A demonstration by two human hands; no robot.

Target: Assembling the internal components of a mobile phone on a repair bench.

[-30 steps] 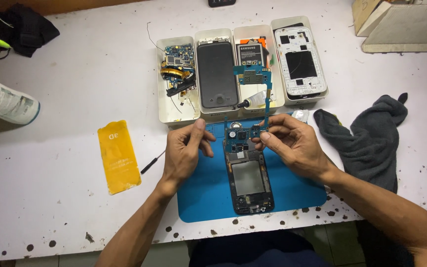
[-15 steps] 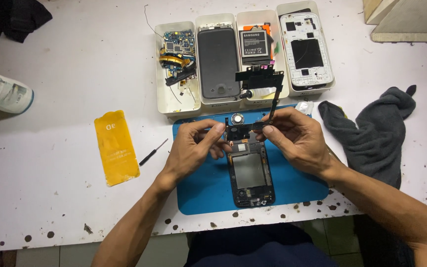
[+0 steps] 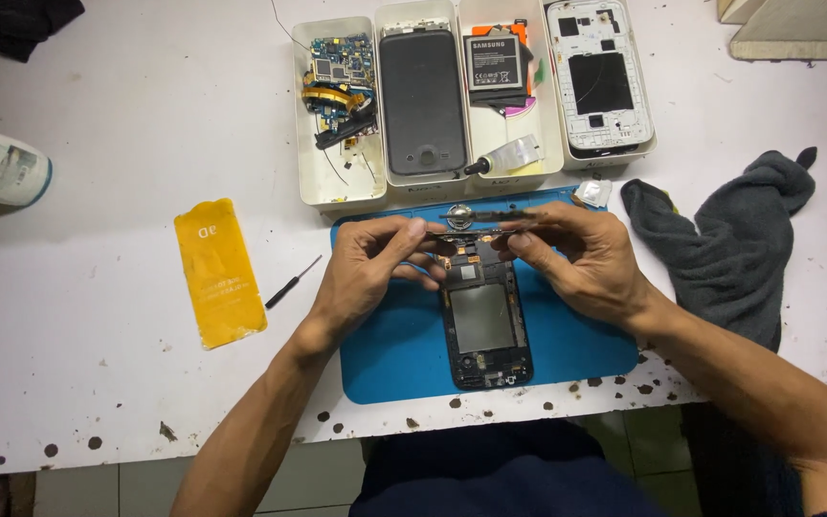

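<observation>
Both grips pinched on circuit board (image 3: 486, 222)

I have only one view, from the head camera. It looks steeply down at the white desk (image 3: 126, 124) from close above, facing away from the body; the desk's near edge crosses the lower frame.

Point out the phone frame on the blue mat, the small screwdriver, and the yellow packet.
phone frame (image 3: 482, 321), head view, on its middle panel.
small screwdriver (image 3: 285, 287), head view, on its black handle.
yellow packet (image 3: 219, 272), head view, on its centre.
</observation>
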